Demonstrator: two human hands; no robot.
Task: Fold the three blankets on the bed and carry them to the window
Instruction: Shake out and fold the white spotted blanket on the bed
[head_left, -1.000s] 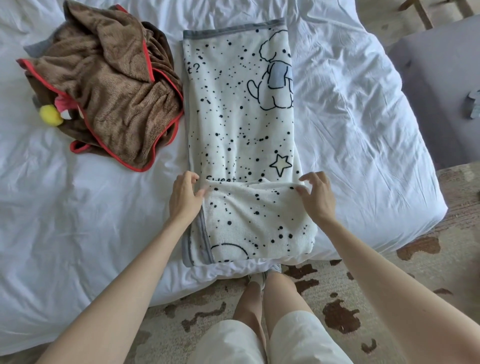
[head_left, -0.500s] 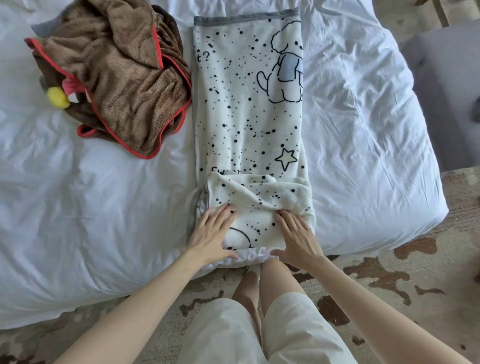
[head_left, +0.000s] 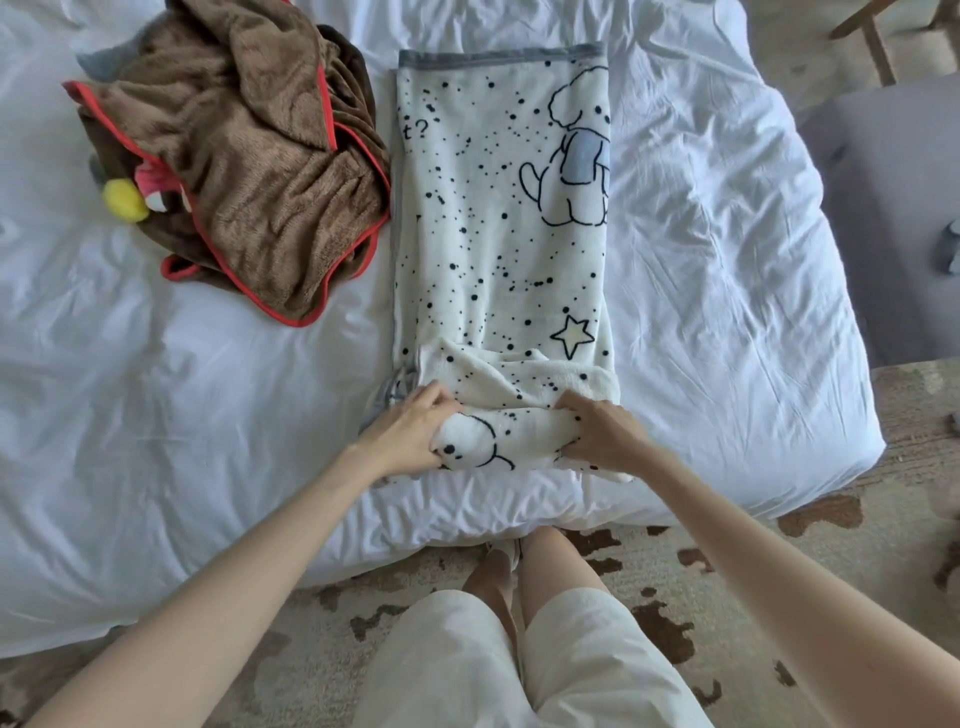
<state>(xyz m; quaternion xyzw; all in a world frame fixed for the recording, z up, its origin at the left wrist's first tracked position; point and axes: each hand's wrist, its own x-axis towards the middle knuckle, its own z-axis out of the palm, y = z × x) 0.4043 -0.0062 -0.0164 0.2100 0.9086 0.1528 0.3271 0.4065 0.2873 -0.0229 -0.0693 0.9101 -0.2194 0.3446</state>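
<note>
Two blankets show on the bed (head_left: 727, 270), which is covered in creased white bedding. The white blanket (head_left: 498, 249), flecked with black dots, lies as a long narrow strip running away from the person. Its grey-bound far edge is at the top of the view, and a drawn animal figure and a pale star sit on its upper face. Its near end, close to the bed's near edge, is gathered into a thick bundle lying crosswise.

The left hand (head_left: 405, 434) grips the left end of that bundle and the right hand (head_left: 602, 434) grips the right end. The fingers of both are curled over the top of the fabric and clenched into it. Both forearms reach forward over the bed's edge.

The brown blanket (head_left: 249, 171), trimmed in red, lies in a loose crumpled heap just beside the white blanket's far left side, and its edge touches or nearly touches the strip. A yellow pompom (head_left: 124, 200) pokes out at the heap's left side, next to a bit of pink.

The person stands at the bed's near edge in pale shorts, on a beige rug (head_left: 779, 561) with brown patches. A grey seat (head_left: 893, 208) stands to the right of the bed.
</note>
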